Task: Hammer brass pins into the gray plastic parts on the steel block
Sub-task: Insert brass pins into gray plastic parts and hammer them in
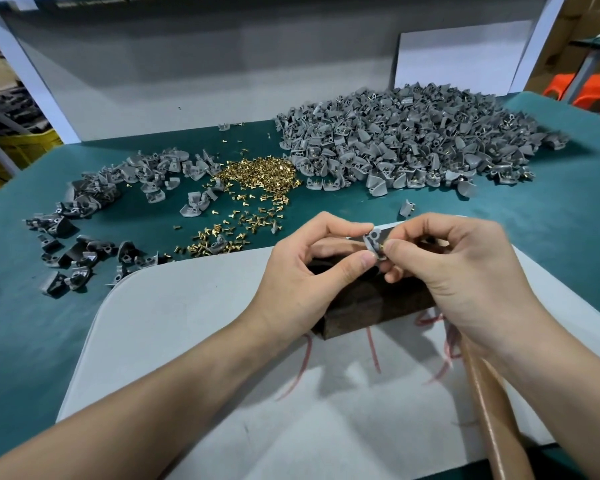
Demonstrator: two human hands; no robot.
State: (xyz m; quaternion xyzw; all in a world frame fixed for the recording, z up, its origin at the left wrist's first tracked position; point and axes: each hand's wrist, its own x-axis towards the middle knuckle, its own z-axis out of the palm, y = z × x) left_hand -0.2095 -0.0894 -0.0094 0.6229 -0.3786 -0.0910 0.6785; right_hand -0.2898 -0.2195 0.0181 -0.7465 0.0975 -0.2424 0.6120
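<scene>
On the table (551,209), pins (260,174) lie between loose parts (94,195) left and the parts pile (406,140) right, behind the block (378,306)

Matt gray plastic parts (406,140), shiny brass pins (260,174), green cloth tabletop (21,306).

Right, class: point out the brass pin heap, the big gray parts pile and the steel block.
brass pin heap (261,174): head view, its middle.
big gray parts pile (407,135): head view, its centre.
steel block (369,311): head view, front face.

Small factory assembly bench, pretty clearly: huge heap of identical gray plastic parts (406,140), loose brass pins (260,174), green-covered worktable (14,306), orange stools (594,93), cartons (593,26) behind.
</scene>
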